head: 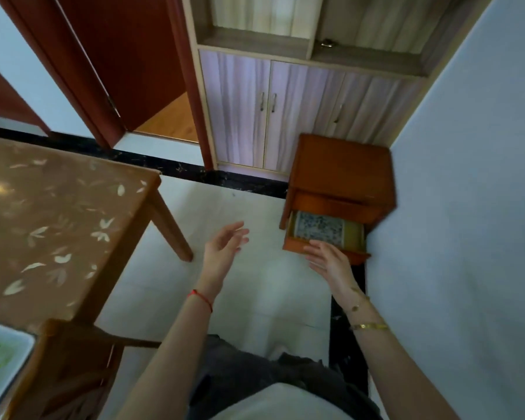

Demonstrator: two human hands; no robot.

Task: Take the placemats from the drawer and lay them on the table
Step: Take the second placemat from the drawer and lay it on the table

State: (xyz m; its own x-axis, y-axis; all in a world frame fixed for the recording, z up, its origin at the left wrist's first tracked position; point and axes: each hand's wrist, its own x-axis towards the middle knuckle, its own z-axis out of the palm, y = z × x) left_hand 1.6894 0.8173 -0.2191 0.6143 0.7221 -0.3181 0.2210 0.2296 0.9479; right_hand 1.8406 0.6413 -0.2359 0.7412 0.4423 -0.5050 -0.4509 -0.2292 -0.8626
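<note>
A small orange-brown wooden nightstand point(343, 171) stands on the floor against the right wall. Its lower drawer point(294, 247) is pulled out. Inside lies a blue-and-white patterned placemat point(319, 226) on something yellow-green. My right hand point(329, 260) hovers with fingers apart just in front of the drawer's front edge and holds nothing. My left hand point(223, 245) is raised over the floor, left of the drawer, also open and empty. The brown table point(52, 225) with a leaf pattern is at the left.
A wooden chair point(73, 359) stands at the table's near corner. A white tray or mat with green marks point(0, 356) shows at the lower left. Beyond are a lilac cupboard point(267, 113) and an open red-brown door point(119, 56). Pale tiled floor lies between table and nightstand.
</note>
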